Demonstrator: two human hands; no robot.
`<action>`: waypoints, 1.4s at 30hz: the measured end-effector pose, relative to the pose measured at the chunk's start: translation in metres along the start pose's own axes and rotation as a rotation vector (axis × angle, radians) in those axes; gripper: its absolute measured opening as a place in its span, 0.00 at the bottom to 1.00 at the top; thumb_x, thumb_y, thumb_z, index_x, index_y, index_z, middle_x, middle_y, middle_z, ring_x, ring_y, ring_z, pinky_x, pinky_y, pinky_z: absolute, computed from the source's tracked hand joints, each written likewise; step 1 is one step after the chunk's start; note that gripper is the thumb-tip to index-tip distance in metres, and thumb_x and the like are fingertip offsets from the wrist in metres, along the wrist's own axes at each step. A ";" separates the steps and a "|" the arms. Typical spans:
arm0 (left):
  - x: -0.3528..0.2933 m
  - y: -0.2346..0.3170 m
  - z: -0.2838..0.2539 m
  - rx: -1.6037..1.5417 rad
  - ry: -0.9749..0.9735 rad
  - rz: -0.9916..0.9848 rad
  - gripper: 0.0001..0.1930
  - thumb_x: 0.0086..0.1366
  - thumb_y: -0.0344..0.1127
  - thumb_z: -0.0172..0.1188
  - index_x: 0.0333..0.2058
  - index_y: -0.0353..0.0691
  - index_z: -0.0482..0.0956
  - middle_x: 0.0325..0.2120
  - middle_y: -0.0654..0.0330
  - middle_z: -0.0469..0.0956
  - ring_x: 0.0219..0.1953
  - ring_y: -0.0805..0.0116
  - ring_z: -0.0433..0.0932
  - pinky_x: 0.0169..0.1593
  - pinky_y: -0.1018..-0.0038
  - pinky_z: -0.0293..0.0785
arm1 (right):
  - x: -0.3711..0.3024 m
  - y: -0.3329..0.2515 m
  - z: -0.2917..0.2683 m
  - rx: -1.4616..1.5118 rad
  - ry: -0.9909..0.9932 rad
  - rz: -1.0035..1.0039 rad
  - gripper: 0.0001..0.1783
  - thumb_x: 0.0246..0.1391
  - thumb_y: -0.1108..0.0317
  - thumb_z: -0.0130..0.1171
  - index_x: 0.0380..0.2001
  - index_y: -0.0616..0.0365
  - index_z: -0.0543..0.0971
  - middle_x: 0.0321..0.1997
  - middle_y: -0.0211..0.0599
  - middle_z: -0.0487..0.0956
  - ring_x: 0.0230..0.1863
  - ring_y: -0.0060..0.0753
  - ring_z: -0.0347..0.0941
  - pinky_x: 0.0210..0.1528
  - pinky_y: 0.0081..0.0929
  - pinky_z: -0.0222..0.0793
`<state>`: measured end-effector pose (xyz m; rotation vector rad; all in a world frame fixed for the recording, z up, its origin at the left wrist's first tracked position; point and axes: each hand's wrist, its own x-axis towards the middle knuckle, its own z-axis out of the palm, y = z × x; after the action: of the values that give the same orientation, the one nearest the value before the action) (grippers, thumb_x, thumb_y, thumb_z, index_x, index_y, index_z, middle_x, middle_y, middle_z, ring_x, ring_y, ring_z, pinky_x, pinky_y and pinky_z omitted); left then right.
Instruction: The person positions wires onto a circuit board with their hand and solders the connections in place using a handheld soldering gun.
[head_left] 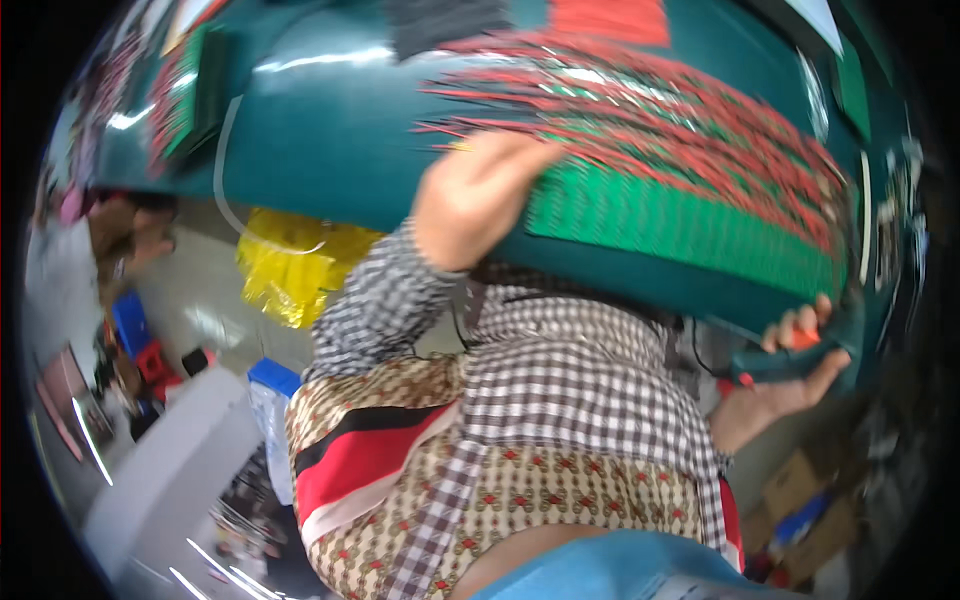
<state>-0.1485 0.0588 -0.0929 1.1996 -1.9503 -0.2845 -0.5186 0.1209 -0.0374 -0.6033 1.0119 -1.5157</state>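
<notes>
A long green circuit-board panel [650, 215] lies on the dark green tabletop, with rows of red and black wires [640, 120] spread along its far side. My left hand [475, 195] is over the panel's left end, against the wire ends there. It is blurred and its fingertips are hidden, so its grip does not show. At the panel's right end, near the table edge, my right hand [785, 365] is closed around a tool with orange-red handle parts [804, 340]. The rest of that tool is dark and hard to make out.
Another green panel with red wires [190, 100] stands at the far left. Black [445, 22] and red [610, 20] pieces lie at the table's back. A white tube [222, 160] hangs over the edge near a yellow plastic bag [300, 262]. Cardboard boxes [800, 485] are at lower right.
</notes>
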 end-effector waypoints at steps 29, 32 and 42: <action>0.015 0.012 0.021 0.072 -0.255 0.135 0.18 0.44 0.20 0.63 0.38 0.38 0.81 0.32 0.60 0.77 0.31 0.63 0.77 0.34 0.70 0.74 | -0.062 0.037 0.047 -0.425 -0.128 0.398 0.39 0.49 0.42 0.65 0.50 0.66 0.70 0.49 0.46 0.75 0.54 0.39 0.71 0.59 0.38 0.66; 0.015 0.009 0.021 0.010 -0.242 0.140 0.18 0.44 0.20 0.64 0.38 0.38 0.81 0.32 0.60 0.77 0.31 0.63 0.77 0.34 0.71 0.74 | -0.060 0.036 0.048 -0.451 -0.181 0.433 0.37 0.51 0.42 0.64 0.50 0.65 0.70 0.48 0.45 0.75 0.55 0.39 0.71 0.60 0.38 0.65; 0.016 0.007 0.022 0.009 -0.250 0.167 0.16 0.45 0.23 0.61 0.37 0.36 0.80 0.33 0.59 0.75 0.32 0.63 0.76 0.34 0.71 0.74 | -0.060 0.044 0.043 -0.413 -0.240 0.352 0.33 0.53 0.49 0.65 0.49 0.65 0.70 0.47 0.44 0.75 0.52 0.38 0.72 0.59 0.38 0.66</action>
<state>-0.1732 0.0450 -0.0951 1.0383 -2.2551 -0.3521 -0.4480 0.1687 -0.0442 -0.8252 1.1796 -0.9066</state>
